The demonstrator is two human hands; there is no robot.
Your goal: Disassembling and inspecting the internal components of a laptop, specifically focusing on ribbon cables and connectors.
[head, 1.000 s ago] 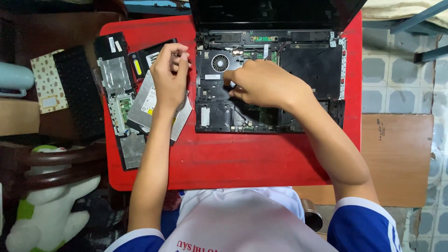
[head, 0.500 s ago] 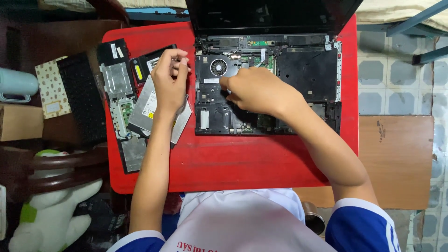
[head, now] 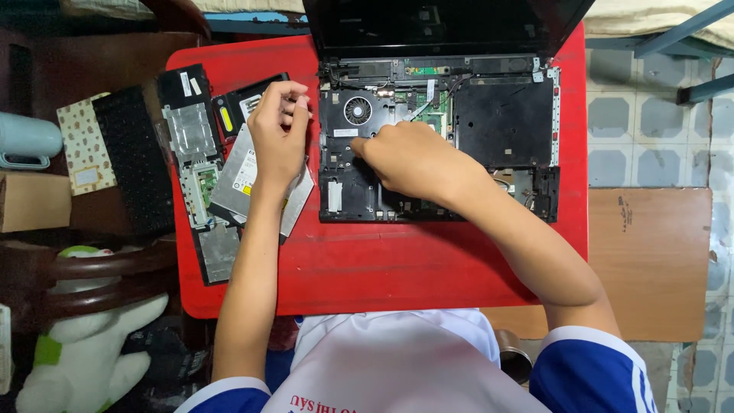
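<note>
Resting on: red bench [head: 382, 268], carrying an opened laptop chassis [head: 505, 138] with its keyboard deck removed
Right hand [head: 417, 160]: lies on the chassis just below the cooling fan [head: 357, 110]; its grip is curled down onto the board, and whether it pinches anything cannot be told
Left hand [head: 279, 134]: raised at the chassis's left edge, fingers bent together; nothing visible pinched between them
Under left hand: silver optical drive [head: 237, 172], partly covered
Further left: loose cover panels [head: 191, 130], then the detached black keyboard [head: 134, 160] off the bench edge
</note>
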